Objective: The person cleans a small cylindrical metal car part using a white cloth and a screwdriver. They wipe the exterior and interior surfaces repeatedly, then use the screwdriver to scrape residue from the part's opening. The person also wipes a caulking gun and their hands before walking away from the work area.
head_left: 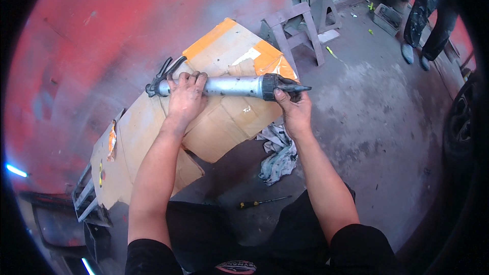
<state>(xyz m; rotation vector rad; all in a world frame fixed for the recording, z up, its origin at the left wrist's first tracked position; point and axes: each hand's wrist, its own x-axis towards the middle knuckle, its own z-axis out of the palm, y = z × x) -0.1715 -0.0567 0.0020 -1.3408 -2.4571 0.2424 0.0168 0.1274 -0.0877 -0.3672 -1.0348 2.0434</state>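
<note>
Held level in front of me is a caulking gun (232,86) with a silver tube, a black trigger handle at its left end and a black ring cap with a dark pointed nozzle (295,88) at its right end. My left hand (187,95) is closed around the tube near the handle. At the other end, my right hand (295,107) grips the black cap and nozzle base between thumb and fingers. Dark smudges mark both hands. Beneath the gun spreads a flattened cardboard sheet (219,127) with orange tape on its edges.
A stained rag (279,158) and a screwdriver (265,202) lie on the floor nearer to me. Beyond the cardboard stand a trestle (295,30) and a jack stand (327,7). Another person's legs (430,20) are at the far right, above a car wheel (462,117).
</note>
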